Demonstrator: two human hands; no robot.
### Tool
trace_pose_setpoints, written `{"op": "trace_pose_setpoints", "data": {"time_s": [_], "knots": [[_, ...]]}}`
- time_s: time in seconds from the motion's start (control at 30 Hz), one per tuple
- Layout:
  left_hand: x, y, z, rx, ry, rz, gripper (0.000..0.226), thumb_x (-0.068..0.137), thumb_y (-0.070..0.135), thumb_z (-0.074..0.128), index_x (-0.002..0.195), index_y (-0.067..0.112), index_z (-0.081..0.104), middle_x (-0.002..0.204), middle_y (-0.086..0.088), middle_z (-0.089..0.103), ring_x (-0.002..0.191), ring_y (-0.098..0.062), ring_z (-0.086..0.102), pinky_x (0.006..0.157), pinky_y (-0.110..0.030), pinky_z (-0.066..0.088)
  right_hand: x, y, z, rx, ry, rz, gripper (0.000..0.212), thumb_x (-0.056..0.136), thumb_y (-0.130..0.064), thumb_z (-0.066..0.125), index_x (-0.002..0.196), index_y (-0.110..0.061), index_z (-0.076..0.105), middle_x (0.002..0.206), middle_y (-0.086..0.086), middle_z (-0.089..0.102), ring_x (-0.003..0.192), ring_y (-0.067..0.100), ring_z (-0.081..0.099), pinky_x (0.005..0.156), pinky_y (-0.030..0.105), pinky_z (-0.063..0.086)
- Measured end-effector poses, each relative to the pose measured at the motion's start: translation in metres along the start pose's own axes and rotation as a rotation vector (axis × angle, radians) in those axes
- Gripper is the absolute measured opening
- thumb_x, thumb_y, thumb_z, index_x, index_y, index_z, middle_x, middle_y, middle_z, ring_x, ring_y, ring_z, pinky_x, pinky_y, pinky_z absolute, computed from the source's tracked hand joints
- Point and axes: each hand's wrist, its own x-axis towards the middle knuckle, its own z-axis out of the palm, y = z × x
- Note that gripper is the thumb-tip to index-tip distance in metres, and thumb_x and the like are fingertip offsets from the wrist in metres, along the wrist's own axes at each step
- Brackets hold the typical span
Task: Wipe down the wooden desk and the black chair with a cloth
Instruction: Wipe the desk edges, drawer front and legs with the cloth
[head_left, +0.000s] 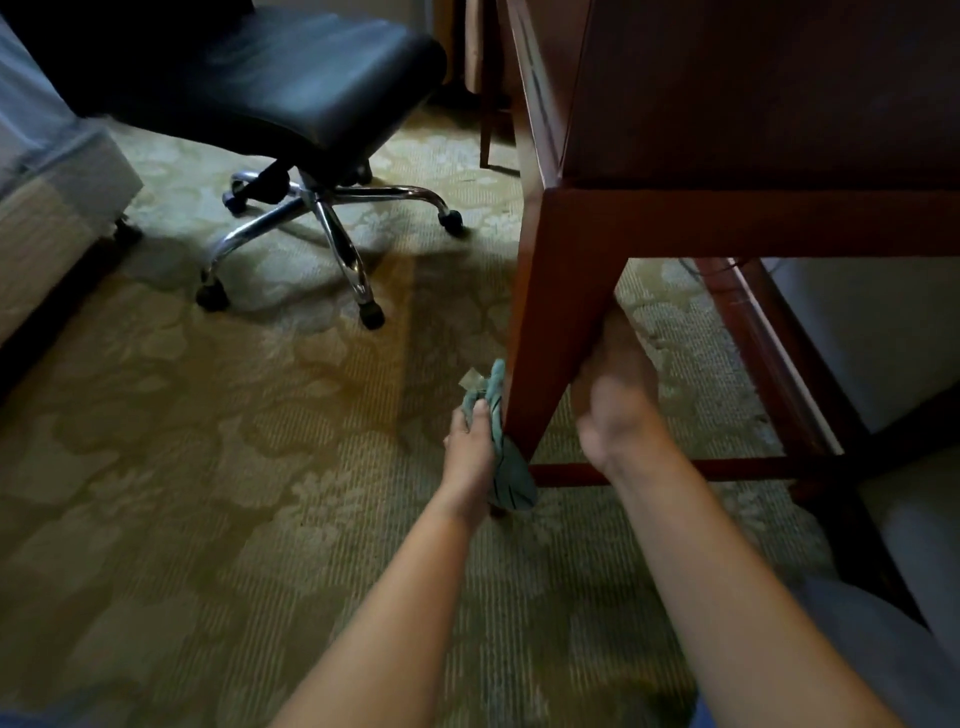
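A: Where is the cloth held?

B: It is pinched in the left hand and pressed on the left face of the desk leg, low down near the carpet. The leg's long axis runs up and away.

A: The right hand?

B: It is blurred just right of the leg; its spread cannot be told. The black chair stands well apart, up-left.

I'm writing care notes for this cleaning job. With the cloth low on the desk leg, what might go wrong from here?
1. The teal cloth hangs close to the carpet, so its tail may drag and pick up lint.
2. The right hand is blurred behind the desk leg; it could knock the low crossbar.
3. The left hand grips the cloth against only one side of the leg, so other faces may go unwiped.
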Motion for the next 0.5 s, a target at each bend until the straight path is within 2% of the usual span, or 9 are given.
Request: {"op": "trace_pose_setpoints", "data": {"time_s": [0.1, 0.2, 0.23, 0.3, 0.33, 0.4, 0.43, 0.5], "knots": [[0.002, 0.009, -0.005, -0.004, -0.058, -0.122, 0.040, 0.106, 0.046, 0.040, 0.140, 0.025, 0.044, 0.124, -0.010, 0.066, 0.104, -0.026, 0.069, 0.077, -0.039, 0.061, -0.003, -0.001, 0.003, -0.011, 0.009, -0.056, 0.063, 0.109, -0.034, 0.036, 0.062, -0.045, 0.077, 0.079, -0.021, 0.075, 0.079, -0.005, 0.069, 0.080, 0.025, 0.047], [-0.009, 0.035, -0.011, 0.058, -0.106, -0.053, 0.037, 0.107, 0.038, 0.042, 0.137, 0.019, 0.052, 0.112, -0.010, 0.073, 0.097, -0.025, 0.074, 0.079, -0.040, 0.062, -0.004, -0.006, 0.004, -0.014, 0.032, -0.105, 0.061, 0.109, -0.030, 0.037, 0.066, -0.043, 0.079, 0.084, -0.019, 0.075, 0.088, 0.001, 0.067, 0.095, 0.030, 0.046], [-0.014, 0.048, -0.013, 0.083, -0.133, 0.004, 0.034, 0.107, 0.037, 0.043, 0.135, 0.021, 0.055, 0.110, -0.009, 0.075, 0.095, -0.023, 0.075, 0.077, -0.037, 0.062, -0.005, -0.007, 0.004, -0.025, 0.047, -0.111, 0.057, 0.109, -0.030, 0.036, 0.074, -0.040, 0.080, 0.093, -0.017, 0.076, 0.097, 0.003, 0.067, 0.101, 0.032, 0.043], [-0.030, 0.084, -0.015, 0.096, -0.204, 0.148, 0.029, 0.107, 0.036, 0.046, 0.130, 0.025, 0.060, 0.106, -0.006, 0.076, 0.093, -0.020, 0.075, 0.075, -0.035, 0.062, -0.006, -0.009, 0.003, -0.101, 0.057, -0.117, 0.046, 0.110, -0.034, 0.032, 0.104, -0.030, 0.077, 0.119, -0.011, 0.072, 0.120, 0.005, 0.059, 0.108, 0.029, 0.037], [-0.039, 0.108, -0.017, 0.088, -0.245, 0.228, 0.027, 0.106, 0.034, 0.048, 0.126, 0.025, 0.063, 0.102, -0.004, 0.077, 0.092, -0.019, 0.075, 0.077, -0.034, 0.061, -0.006, -0.011, 0.002, -0.154, 0.053, -0.135, 0.043, 0.111, -0.036, 0.030, 0.116, -0.026, 0.071, 0.123, -0.014, 0.070, 0.121, -0.003, 0.056, 0.104, 0.024, 0.035], [-0.050, 0.154, -0.020, 0.077, -0.317, 0.353, 0.021, 0.105, 0.032, 0.053, 0.117, 0.026, 0.068, 0.095, 0.000, 0.079, 0.089, -0.017, 0.076, 0.078, -0.033, 0.061, -0.007, -0.012, 0.001, -0.206, 0.051, -0.160, 0.040, 0.110, -0.037, 0.029, 0.127, -0.027, 0.064, 0.113, -0.031, 0.065, 0.105, -0.023, 0.052, 0.093, 0.015, 0.032], [-0.054, 0.175, -0.021, 0.071, -0.354, 0.384, 0.021, 0.103, 0.033, 0.055, 0.117, 0.024, 0.068, 0.097, -0.001, 0.079, 0.089, -0.018, 0.076, 0.079, -0.034, 0.061, -0.008, -0.012, 0.000, -0.199, 0.053, -0.154, 0.038, 0.110, -0.038, 0.031, 0.133, -0.030, 0.061, 0.115, -0.035, 0.062, 0.104, -0.027, 0.048, 0.093, 0.014, 0.030], [-0.056, 0.204, -0.022, 0.055, -0.421, 0.385, 0.024, 0.101, 0.033, 0.057, 0.117, 0.019, 0.069, 0.101, -0.006, 0.077, 0.091, -0.023, 0.073, 0.087, -0.040, 0.056, -0.010, -0.010, -0.005, -0.134, 0.057, -0.157, 0.040, 0.107, -0.039, 0.039, 0.143, -0.031, 0.053, 0.135, -0.029, 0.056, 0.122, -0.020, 0.043, 0.101, 0.017, 0.029]]}}
